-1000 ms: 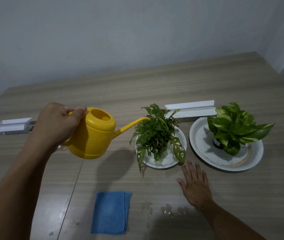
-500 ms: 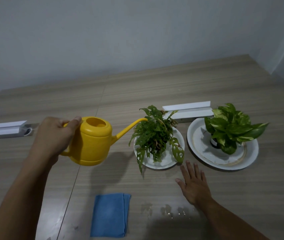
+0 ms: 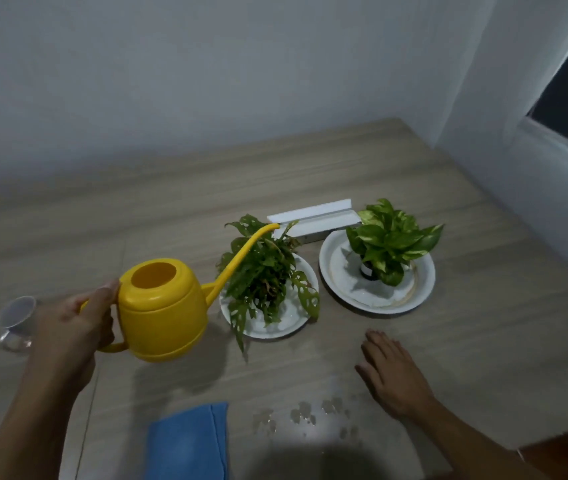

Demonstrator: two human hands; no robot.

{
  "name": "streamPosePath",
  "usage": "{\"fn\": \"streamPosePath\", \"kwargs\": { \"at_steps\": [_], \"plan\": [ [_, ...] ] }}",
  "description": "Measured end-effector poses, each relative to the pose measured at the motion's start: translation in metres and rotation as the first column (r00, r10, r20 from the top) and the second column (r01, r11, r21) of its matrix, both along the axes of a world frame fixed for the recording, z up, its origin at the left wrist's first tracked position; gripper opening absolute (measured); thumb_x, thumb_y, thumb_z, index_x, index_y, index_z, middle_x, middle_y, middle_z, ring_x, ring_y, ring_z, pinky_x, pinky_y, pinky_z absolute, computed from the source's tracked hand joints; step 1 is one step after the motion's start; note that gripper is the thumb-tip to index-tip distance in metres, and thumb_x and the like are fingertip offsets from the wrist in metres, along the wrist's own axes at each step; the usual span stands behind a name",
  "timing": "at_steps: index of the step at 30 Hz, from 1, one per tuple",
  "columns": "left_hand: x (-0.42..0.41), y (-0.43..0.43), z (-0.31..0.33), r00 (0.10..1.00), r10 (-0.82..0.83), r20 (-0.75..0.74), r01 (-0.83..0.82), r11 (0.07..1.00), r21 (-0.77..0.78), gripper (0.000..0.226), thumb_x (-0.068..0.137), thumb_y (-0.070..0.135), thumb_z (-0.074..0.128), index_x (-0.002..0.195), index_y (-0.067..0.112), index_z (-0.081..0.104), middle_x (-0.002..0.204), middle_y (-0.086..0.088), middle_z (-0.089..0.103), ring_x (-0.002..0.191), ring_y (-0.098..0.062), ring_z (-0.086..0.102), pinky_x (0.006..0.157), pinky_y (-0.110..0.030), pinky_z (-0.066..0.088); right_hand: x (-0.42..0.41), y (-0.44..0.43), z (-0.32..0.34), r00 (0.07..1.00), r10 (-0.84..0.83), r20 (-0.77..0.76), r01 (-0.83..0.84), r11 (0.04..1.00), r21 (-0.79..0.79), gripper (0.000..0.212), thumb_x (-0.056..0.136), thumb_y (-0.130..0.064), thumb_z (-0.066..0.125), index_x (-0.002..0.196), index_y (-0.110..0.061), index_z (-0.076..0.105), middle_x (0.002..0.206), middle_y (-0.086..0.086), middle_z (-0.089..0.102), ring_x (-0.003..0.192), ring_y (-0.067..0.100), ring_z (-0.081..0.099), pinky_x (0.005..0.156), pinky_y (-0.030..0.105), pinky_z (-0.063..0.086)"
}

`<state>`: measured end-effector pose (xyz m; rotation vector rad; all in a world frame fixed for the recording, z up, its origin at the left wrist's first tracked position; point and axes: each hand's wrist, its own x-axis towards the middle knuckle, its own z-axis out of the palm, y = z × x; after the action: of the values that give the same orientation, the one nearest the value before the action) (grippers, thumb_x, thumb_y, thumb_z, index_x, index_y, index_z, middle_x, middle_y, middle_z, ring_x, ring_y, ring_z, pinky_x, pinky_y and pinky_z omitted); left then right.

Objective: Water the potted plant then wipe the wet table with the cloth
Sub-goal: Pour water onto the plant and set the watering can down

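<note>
Two bare arms come in from the bottom edge — no sleeves, no watch, no rings that can be seen. The left hand has short nails, and the thumbnail shows pale. The right hand shows its back — long fingers, knuckles, a slim wrist and bare forearm.

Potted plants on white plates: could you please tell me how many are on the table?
2. The holey-leaved green plant sits on the smaller white plate, under the yellow watering can's spout. The variegated green-and-yellow plant sits on the larger white plate, to its right.
</note>
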<state>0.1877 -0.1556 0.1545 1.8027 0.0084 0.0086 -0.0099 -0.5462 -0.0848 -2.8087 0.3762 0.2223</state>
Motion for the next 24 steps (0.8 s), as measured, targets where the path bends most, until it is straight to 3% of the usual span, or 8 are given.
{"fn": "streamPosePath", "kwargs": {
  "at_steps": [4,7,10,13,16,18,21,24],
  "plan": [
    [0.002,-0.03,-0.001,0.998,-0.054,0.039,0.054,0.999,-0.002,0.04,0.099,0.021,0.053,0.064,0.004,0.051,0.036,0.011,0.031,0.035,-0.006,0.027,0.041,-0.024,0.019,-0.035,-0.036,-0.002,0.996,-0.08,-0.036,0.079,0.996,-0.037,0.07,0.096,-0.06,0.015,0.144,-0.019,0.045,0.16,0.003,0.029,0.148,0.02,0.02,0.118,0.032,0.005],
    [0.0,-0.055,0.002,0.994,-0.092,0.062,0.091,0.996,0.02,0.048,0.086,0.043,0.063,0.046,0.017,0.053,0.036,0.01,0.03,0.035,-0.01,0.027,0.042,-0.019,0.027,-0.047,-0.067,0.0,0.99,-0.138,-0.033,0.136,0.989,-0.064,0.068,0.097,-0.057,0.015,0.147,-0.019,0.04,0.161,0.003,0.025,0.149,0.021,0.015,0.118,0.034,0.008],
    [-0.008,-0.086,0.009,0.991,-0.104,0.086,0.1,0.994,0.045,0.051,0.078,0.049,0.064,0.052,0.006,0.055,0.037,0.01,0.033,0.035,-0.012,0.031,0.051,-0.029,0.031,-0.047,-0.102,0.002,0.983,-0.18,-0.023,0.178,0.981,-0.073,0.063,0.1,-0.054,0.022,0.15,-0.017,0.034,0.163,0.005,0.02,0.15,0.022,0.011,0.119,0.036,0.009],
    [-0.019,-0.122,0.014,0.981,-0.11,0.162,0.085,0.984,0.154,0.054,0.091,0.033,0.065,0.071,-0.016,0.057,0.039,0.001,0.041,0.036,-0.015,0.037,0.049,-0.037,0.036,-0.041,-0.134,0.001,0.986,-0.167,-0.026,0.165,0.985,-0.049,0.061,0.101,-0.05,0.027,0.152,-0.016,0.028,0.164,0.006,0.014,0.151,0.022,0.006,0.12,0.039,0.009],
    [-0.032,-0.159,0.022,0.967,-0.115,0.227,0.043,0.953,0.301,0.057,0.094,0.032,0.062,0.064,-0.015,0.054,0.048,-0.022,0.045,0.04,-0.022,0.042,0.039,-0.043,0.037,-0.033,-0.162,-0.007,0.991,-0.132,-0.031,0.131,0.991,-0.037,0.063,0.101,-0.051,0.026,0.154,-0.017,0.023,0.165,0.006,0.009,0.151,0.022,0.002,0.12,0.039,0.007],
    [-0.037,-0.182,0.026,0.969,-0.105,0.225,0.022,0.938,0.346,0.064,0.088,0.042,0.063,0.065,-0.017,0.053,0.054,-0.034,0.046,0.046,-0.026,0.042,0.046,-0.05,0.044,-0.029,-0.179,-0.015,0.993,-0.11,-0.031,0.109,0.993,-0.033,0.064,0.101,-0.052,0.025,0.154,-0.018,0.021,0.165,0.006,0.007,0.151,0.022,0.001,0.12,0.04,0.008],
    [-0.043,-0.212,0.03,0.974,-0.079,0.212,-0.009,0.923,0.384,0.074,0.079,0.055,0.058,0.063,-0.017,0.051,0.056,-0.037,0.046,0.049,-0.029,0.042,0.05,-0.055,0.045,-0.025,-0.198,-0.028,0.997,-0.06,-0.055,0.058,0.998,-0.031,0.075,0.094,-0.061,0.011,0.155,-0.018,0.019,0.165,0.005,0.006,0.151,0.023,0.002,0.12,0.042,0.008],
    [-0.047,-0.231,0.033,0.972,-0.064,0.227,-0.036,0.911,0.412,0.072,0.082,0.051,0.059,0.061,-0.017,0.049,0.055,-0.037,0.046,0.048,-0.028,0.041,0.051,-0.055,0.045,-0.023,-0.209,-0.039,0.998,-0.036,-0.058,0.034,0.998,-0.049,0.083,0.09,-0.066,0.001,0.154,-0.019,0.024,0.163,0.006,0.014,0.15,0.026,0.011,0.118,0.047,0.015]
  ]
}}
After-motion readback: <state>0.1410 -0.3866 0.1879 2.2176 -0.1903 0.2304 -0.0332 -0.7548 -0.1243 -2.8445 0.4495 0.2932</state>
